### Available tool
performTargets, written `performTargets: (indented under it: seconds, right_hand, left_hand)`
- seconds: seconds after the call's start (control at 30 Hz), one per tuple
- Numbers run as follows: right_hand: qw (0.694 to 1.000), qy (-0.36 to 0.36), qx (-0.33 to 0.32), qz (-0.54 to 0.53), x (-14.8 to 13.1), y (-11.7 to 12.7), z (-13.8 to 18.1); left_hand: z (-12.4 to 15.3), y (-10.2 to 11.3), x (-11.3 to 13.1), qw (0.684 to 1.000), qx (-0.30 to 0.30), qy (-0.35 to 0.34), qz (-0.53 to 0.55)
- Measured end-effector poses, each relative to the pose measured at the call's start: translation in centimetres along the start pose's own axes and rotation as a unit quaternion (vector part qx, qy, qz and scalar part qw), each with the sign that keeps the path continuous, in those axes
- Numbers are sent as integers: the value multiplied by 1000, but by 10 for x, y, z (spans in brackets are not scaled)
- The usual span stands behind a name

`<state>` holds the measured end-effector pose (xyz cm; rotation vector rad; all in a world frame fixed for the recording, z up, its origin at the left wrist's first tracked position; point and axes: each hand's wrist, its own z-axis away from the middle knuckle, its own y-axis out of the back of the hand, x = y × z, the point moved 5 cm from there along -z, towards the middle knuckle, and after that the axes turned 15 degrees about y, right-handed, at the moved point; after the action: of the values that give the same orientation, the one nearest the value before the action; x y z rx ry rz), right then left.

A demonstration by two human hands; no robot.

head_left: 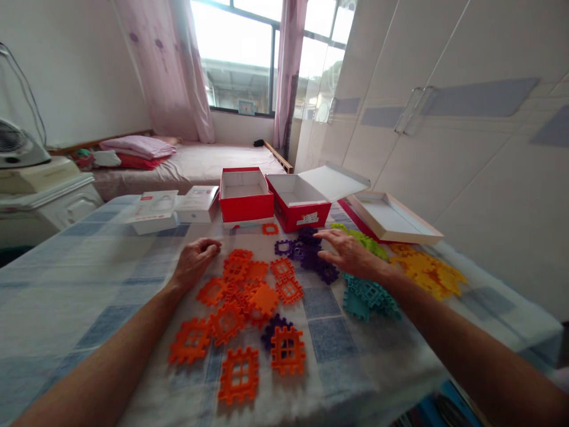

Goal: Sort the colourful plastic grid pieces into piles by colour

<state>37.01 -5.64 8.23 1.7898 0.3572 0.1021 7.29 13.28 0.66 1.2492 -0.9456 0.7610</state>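
Observation:
My left hand [198, 256] rests on the tablecloth with its fingers curled in, and no piece sticks out of it. It lies just left of a loose pile of orange interlocking plastic squares [264, 298], some with window-like openings. My right hand [344, 250] is held over the table with fingers apart, its fingertips by the dark purple squares [306, 252]. Beneath and beside that hand are teal squares [371, 296] and lime green squares [367, 240]. Yellow squares [427, 270] lie farther right. Another purple piece [275, 329] sits partly under the orange ones.
Along the table's far side stand an open red box [246, 204], a second red box [302, 216] with its lid raised, and a shallow tray-like box [395, 216]. Two white boxes [155, 210] are at the left. Behind are a bed [222, 157] and a wardrobe [466, 148].

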Motion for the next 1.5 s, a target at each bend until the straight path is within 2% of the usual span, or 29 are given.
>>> performTargets:
  seconds: [0.07,0.13,0.23,0.33,0.43,0.5,0.7,0.77,0.83,0.93,1.03,1.17,1.37,1.5]
  right_hand:
    - [997,53,-53,9,-17,-13,-18]
    - [992,72,-95,29,-27,-17,-26]
    - [989,2,-132,72,-26,-7,-17]
    - [967,-97,-209,110,-15,2,4]
    - [950,-111,-268,119,-6,-4,15]
    - [954,-108,-254,117,0,-11,14]
    - [981,-104,-113,119,4,-10,0]
    - [990,-64,-54,115,-5,-7,-8]
    - [994,8,-12,108,-19,-10,-20]
    - [988,121,-22,90,-38,-30,-40]
    - [981,165,-52,89,-41,-53,-56]
    - [980,162,-55,101,-30,-66,-60]
    - [988,98,-53,105,-8,-51,-46]
    - [993,88,-37,74,-22,-40,-40]
  left_hand:
    - [1,0,1,1000,0,-2,-5]
    - [1,0,1,1000,-1,-5,-10]
    - [-1,-1,-1,1000,-4,-8,-13]
    - [-4,-2,-4,1000,-4,-15,-11]
    - [-7,-2,-6,1000,-5,-17,-14]
    - [-7,-2,-6,1000,-6,-17,-20]
    - [-3,-1,-3,999,-6,-14,-38]
    - [-2,-1,-2,999,-7,-13,-37]
    - [-1,-1,-1,999,-6,-7,-32]
    - [0,0,1,1000,-6,2,-18]
    - [2,1,3,1000,-9,7,-9]
    - [1,1,2,1000,-11,3,-13]
    - [-2,-1,0,999,-5,-20,-26]
    - [-3,-2,-1,999,-3,-27,-18]
